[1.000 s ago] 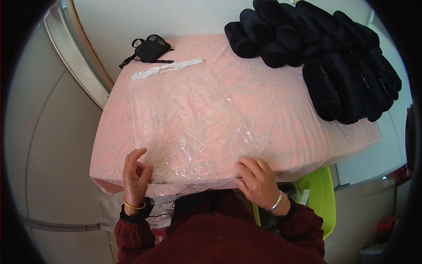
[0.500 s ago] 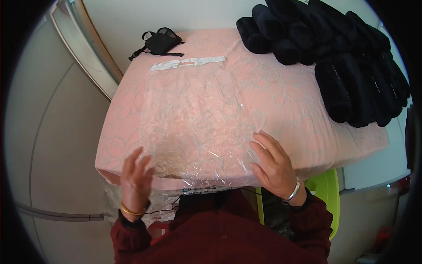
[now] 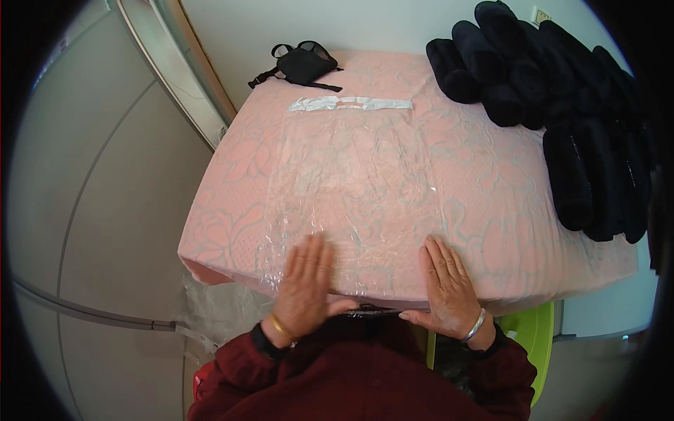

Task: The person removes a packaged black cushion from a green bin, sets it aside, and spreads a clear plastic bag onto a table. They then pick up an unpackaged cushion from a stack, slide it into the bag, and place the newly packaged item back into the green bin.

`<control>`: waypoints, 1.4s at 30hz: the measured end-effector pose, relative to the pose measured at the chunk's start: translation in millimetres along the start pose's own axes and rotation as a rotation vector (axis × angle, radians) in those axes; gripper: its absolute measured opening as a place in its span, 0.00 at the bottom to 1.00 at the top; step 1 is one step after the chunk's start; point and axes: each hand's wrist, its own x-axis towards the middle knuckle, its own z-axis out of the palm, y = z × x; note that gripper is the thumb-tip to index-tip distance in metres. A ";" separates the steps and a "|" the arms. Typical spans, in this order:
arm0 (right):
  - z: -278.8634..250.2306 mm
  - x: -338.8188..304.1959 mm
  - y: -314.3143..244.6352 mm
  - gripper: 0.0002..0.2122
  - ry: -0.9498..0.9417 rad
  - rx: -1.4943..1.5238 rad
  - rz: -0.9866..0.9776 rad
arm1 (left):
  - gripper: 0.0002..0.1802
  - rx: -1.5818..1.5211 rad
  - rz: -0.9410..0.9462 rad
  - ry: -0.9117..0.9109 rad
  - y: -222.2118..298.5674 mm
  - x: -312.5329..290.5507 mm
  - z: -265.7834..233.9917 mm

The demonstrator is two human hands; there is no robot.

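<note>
**Clear plastic bag [image 3: 354, 182], laid out on a pink-covered bench [image 3: 225, 189], two open hands at its near end**

Far left of the left hand: grey door panels [image 3: 112, 168], upright.

Below and left of the same hand: crumpled clear film [image 3: 225, 312], hanging below the bench edge.

Left hand [image 3: 305, 284]: palm down, fingers extended, grasping nothing; fingertips blurred, over the bag's near left part. Yellow bangle [image 3: 281, 328] at the wrist. Whether it presses on the plastic cannot be told.

Well ahead of the left hand, by the wall: black mesh item [image 3: 307, 67] with straps, lying apart from the bag.

Ahead of and between the hands: the bag, its white header strip [image 3: 312, 104] at the far end. Condition: spread out lengthwise, header straight; fine creases remain, chiefly near the left hand. No contents visible; whether its mouth is open cannot be told.

Between the thumbs: a dark glinting strip [image 3: 375, 311], unidentified.

Right hand [image 3: 449, 284]: flat, released, fingers pointing forward by the bag's near right edge. Silver bangle [image 3: 476, 325] at the wrist.

Below and right of the right hand: green bin [image 3: 542, 340], partly hidden.

Ahead and right of the right hand: black plush rolls [image 3: 484, 56], heaped, all outside the bag.
</note>
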 end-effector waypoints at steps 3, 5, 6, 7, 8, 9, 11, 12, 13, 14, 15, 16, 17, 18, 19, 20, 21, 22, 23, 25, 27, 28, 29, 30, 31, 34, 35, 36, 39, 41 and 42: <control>-0.2 -7.5 1.2 0.52 0.017 -0.032 -0.002 | 0.60 0.065 -0.131 0.042 -36.9 -24.4 -10.1; 1.7 -9.0 -2.4 0.52 0.016 -0.056 0.015 | 0.59 0.085 -0.143 0.057 -45.1 -29.8 -10.5; 2.1 -9.2 -3.2 0.52 0.023 -0.084 0.031 | 0.59 0.093 -0.149 0.066 -46.8 -32.2 -10.3; 2.3 -10.2 -4.7 0.52 0.029 -0.112 0.048 | 0.59 0.087 -0.151 0.063 -46.8 -36.2 -9.7; 2.8 -13.4 -9.6 0.52 0.024 -0.119 0.053 | 0.58 0.089 -0.143 0.082 -47.6 -39.6 -8.0; 3.8 -20.6 -17.2 0.51 0.022 -0.133 0.069 | 0.57 0.090 -0.135 0.099 -47.8 -42.4 -6.6; 2.7 -37.6 -31.8 0.49 0.016 -0.169 0.112 | 0.56 0.073 -0.117 0.121 -50.1 -50.0 -0.8; 1.0 -44.0 -33.6 0.49 0.011 -0.171 0.111 | 0.55 0.094 -0.085 0.152 -51.5 -59.5 3.7; -1.5 -50.8 -34.1 0.48 0.024 -0.146 0.091 | 0.54 0.115 -0.054 0.184 -53.7 -68.4 8.4; -2.5 -57.8 -35.1 0.47 0.035 -0.122 0.077 | 0.52 0.132 -0.018 0.214 -57.1 -75.3 13.3; -3.5 -63.3 -35.1 0.45 0.048 -0.097 0.062 | 0.52 0.125 -0.017 0.214 -60.8 -78.7 15.9; -3.8 -66.4 -32.0 0.45 0.046 -0.101 0.064 | 0.52 0.095 0.001 0.218 -64.9 -80.9 17.5; -3.7 -66.7 -25.5 0.44 0.079 -0.045 0.053 | 0.51 0.067 0.023 0.224 -68.9 -80.8 18.3; -4.0 -65.2 -18.7 0.43 0.113 0.012 0.040 | 0.50 0.041 0.043 0.230 -71.0 -81.2 18.1; -5.8 -59.6 -16.5 0.43 0.133 0.039 0.032 | 0.50 0.041 0.048 0.234 -71.6 -80.0 17.5; -9.6 -53.3 -15.8 0.42 0.153 0.067 0.027 | 0.50 0.029 0.058 0.233 -72.0 -79.0 16.3; -12.2 -38.7 -24.6 0.42 0.165 0.046 0.008 | 0.50 0.018 0.068 0.233 -72.1 -78.0 14.8; -11.6 -22.2 -33.8 0.41 0.173 0.032 -0.021 | 0.50 0.012 0.065 0.229 -72.7 -81.0 14.3; -12.5 -15.6 -39.2 0.41 0.185 0.015 -0.041 | 0.50 0.017 0.065 0.229 -72.6 -81.8 12.8; 0.1 -11.9 -31.2 0.41 0.177 -0.026 -0.043 | 0.51 -0.001 0.068 0.201 -72.0 -82.4 10.9; 17.5 -9.4 -19.0 0.41 0.148 -0.113 -0.050 | 0.52 -0.004 0.058 0.183 -68.0 -81.4 5.5; 21.6 -10.1 -16.2 0.41 0.148 -0.106 -0.056 | 0.51 0.023 0.069 0.152 -65.6 -80.5 -1.4; 25.0 -11.7 -13.3 0.41 0.154 -0.174 -0.066 | 0.51 0.047 0.083 0.122 -61.5 -77.0 -10.2; 27.8 -11.3 -11.4 0.41 0.164 -0.241 -0.077 | 0.51 0.075 0.098 0.091 -58.0 -72.9 -19.7; 29.4 -10.2 -9.9 0.41 0.174 -0.309 -0.086 | 0.51 0.079 0.096 0.088 -48.9 -66.6 -26.5; 21.1 -4.7 -18.2 0.39 0.134 -0.242 -0.070 | 0.53 -0.052 0.074 0.184 6.0 -33.5 -39.6; 19.4 -1.9 -19.1 0.39 0.116 -0.214 -0.064 | 0.54 -0.164 0.104 0.165 28.5 -11.8 -39.1; 21.4 1.3 -18.0 0.39 0.117 -0.201 -0.090 | 0.55 -0.197 0.149 0.113 50.0 7.8 -28.6; 26.2 -6.7 -9.5 0.42 0.138 -0.324 -0.091 | 0.56 -0.220 0.203 0.064 67.7 35.8 3.3; 19.0 -8.8 -11.5 0.41 0.117 -0.250 -0.084 | 0.58 -0.172 0.184 0.052 65.3 40.9 17.3; 13.4 -11.8 -13.7 0.41 0.092 -0.179 -0.053 | 0.58 -0.176 0.181 0.045 55.8 38.5 16.0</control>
